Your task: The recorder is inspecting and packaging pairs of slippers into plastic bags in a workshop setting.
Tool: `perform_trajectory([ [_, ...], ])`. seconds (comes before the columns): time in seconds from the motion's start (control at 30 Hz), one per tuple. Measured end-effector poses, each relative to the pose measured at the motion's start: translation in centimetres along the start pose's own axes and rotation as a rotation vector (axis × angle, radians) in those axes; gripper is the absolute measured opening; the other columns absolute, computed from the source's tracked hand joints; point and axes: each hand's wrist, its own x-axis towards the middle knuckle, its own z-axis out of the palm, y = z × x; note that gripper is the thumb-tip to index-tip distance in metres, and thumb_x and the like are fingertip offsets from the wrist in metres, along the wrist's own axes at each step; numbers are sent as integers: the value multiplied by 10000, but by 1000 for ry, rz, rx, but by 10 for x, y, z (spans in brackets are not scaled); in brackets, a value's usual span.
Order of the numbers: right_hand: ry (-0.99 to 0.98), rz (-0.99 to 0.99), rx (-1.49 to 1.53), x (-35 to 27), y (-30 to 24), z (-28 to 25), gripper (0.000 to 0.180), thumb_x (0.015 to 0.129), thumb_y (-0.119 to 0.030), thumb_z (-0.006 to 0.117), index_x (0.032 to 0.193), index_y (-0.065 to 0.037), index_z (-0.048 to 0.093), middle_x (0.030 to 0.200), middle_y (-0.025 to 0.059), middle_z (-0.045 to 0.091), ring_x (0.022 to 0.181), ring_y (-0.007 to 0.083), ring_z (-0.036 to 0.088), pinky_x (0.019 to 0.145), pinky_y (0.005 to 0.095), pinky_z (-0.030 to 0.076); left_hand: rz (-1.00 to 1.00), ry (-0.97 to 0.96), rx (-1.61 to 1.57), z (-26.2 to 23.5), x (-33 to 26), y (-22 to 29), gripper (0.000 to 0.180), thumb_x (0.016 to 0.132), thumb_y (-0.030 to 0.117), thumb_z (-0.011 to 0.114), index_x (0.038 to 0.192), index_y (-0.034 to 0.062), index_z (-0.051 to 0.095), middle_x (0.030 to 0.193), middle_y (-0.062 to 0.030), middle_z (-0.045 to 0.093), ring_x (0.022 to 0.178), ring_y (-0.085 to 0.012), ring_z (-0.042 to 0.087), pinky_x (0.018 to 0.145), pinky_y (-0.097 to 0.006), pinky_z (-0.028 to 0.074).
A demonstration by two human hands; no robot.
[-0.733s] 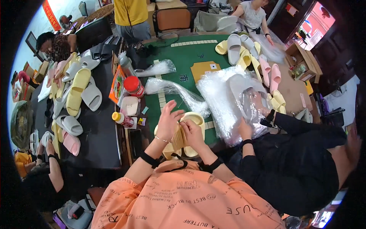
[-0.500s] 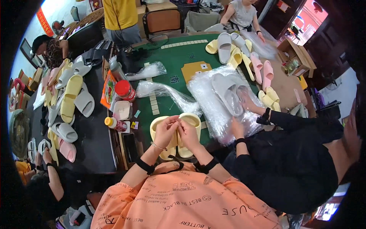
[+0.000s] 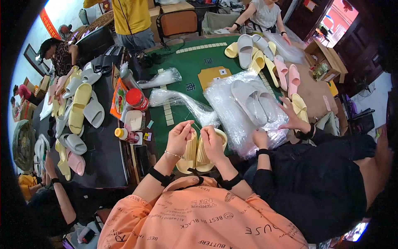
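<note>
A pair of pale yellow slippers, the left slipper [image 3: 190,154] beside the right slipper [image 3: 204,159], rests on the green tabletop right in front of me. Above the left slipper my left hand [image 3: 178,140] is closed in a pinch, thumb against fingertips. My right hand [image 3: 212,145] is closed too, a short way apart from the left and over the right slipper. Whatever the fingers hold, if anything, is too small to make out. Both hands partly cover the slippers' front ends.
Beyond my hands lies crumpled clear plastic film [image 3: 182,101]. To the right, a co-worker's hands are at grey slippers [image 3: 248,101] on a stack of clear bags [image 3: 236,139]. A red-lidded jar [image 3: 137,98] and yellow-capped bottle [image 3: 126,135] stand left; more slippers [image 3: 78,108] lie beyond.
My hands, together before, have drawn apart a little, both still closed, showing more of the slippers between them. The co-worker's far hand on the right has lifted off the grey slippers, fingers spread.
</note>
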Motion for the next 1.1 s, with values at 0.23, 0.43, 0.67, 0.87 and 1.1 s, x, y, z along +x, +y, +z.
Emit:
perform_trajectory([
  [0.23,66,57,25,0,-4,2,103,823,-122,529,828,-19,530,562,-5,473,501,49,418,462,211,346,-17,-140,-78,-2,0,2,174,853,89,480,974,-15,552,698,-6,530,538,-47,397,501,-169,340],
  [0.43,79,83,34,-4,-12,4,118,817,-135,543,823,-18,528,567,-6,482,506,42,421,463,200,338,-39,4,69,-1,-5,4,181,843,89,496,976,-20,552,825,-61,592,612,-78,499,574,-196,417],
  [0.67,51,49,44,-8,-4,9,104,817,-114,535,812,-10,526,565,-24,471,505,24,403,457,191,326,-59,-5,49,-5,-9,6,170,822,62,523,968,-19,557,825,-70,597,658,-109,548,615,-228,469],
  [0.87,58,51,30,-12,-7,9,94,811,-100,537,795,-7,534,564,-30,471,503,19,400,454,188,322,-40,18,83,-8,-11,7,158,801,36,546,948,-17,565,810,-76,597,640,-113,554,589,-227,477],
  [1.1,35,84,32,-13,-12,10,110,793,-123,547,787,-14,542,550,25,484,478,59,420,442,222,337,-28,-36,50,-16,-13,8,160,796,57,562,935,-21,572,823,-78,610,659,-103,568,614,-224,489],
])
